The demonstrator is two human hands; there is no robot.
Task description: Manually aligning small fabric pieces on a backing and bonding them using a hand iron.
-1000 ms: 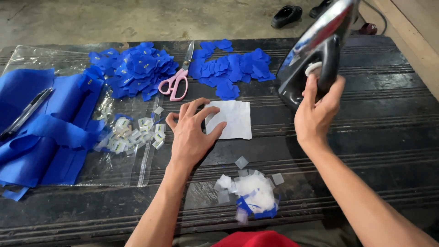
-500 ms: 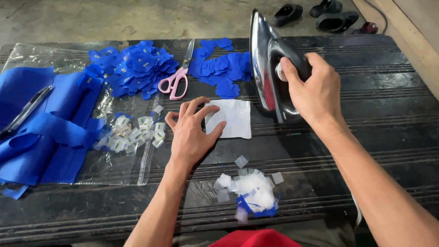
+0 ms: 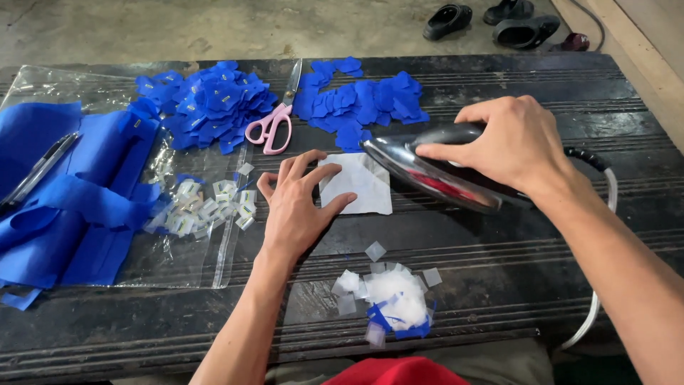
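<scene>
On dark table (image 3: 499, 285), iron (image 3: 434, 167) lies crosswise, tip pointing left.

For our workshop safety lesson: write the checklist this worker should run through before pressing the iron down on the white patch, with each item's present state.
1. Right hand grips the iron firmly by its handle: ok.
2. Left hand pins the white patch flat: ok.
3. Left fingers apart from the iron's tip: not ok, they lie on the patch close beside it.
4. Patch free of creases: cannot tell.
5. Pink-handled scissors out of the iron's path: ok.
6. Iron cord free of snags: cannot tell.
</scene>
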